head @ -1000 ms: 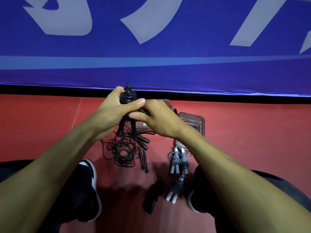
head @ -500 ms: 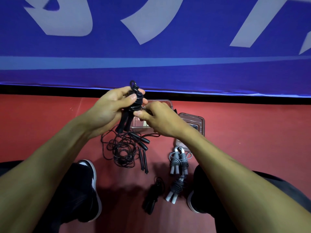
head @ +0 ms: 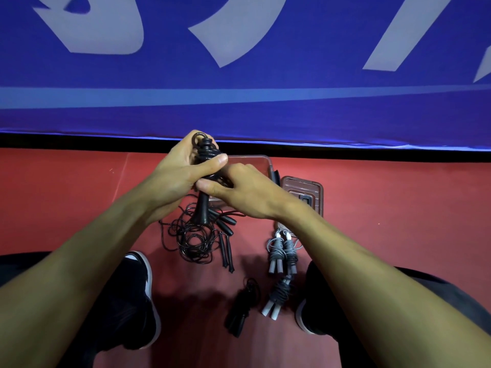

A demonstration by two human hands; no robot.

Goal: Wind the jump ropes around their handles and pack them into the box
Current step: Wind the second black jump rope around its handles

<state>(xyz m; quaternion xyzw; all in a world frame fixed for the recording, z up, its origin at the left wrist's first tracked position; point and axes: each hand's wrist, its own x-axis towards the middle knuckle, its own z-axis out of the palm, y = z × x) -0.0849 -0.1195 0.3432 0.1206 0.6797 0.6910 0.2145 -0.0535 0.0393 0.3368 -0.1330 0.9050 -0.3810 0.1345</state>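
- Black jump rope (head: 205,166): held up in front of me above the red floor (head: 398,208), cord wound round its paired handles, a loop poking out at the top.
- My left hand (head: 180,176): fingers wrapped tight round the wound part, thumb pressed across the front.
- My right hand (head: 247,192): fingers pinching the cord just beside the left thumb.
- Box (head: 255,163): clear, on the floor directly behind my hands, mostly hidden.
- Lid (head: 303,192): flat on the floor just right of the box.
- Loose black ropes (head: 196,235): tangled in front of the box.
- Grey wound ropes (head: 283,251): in front of the lid.
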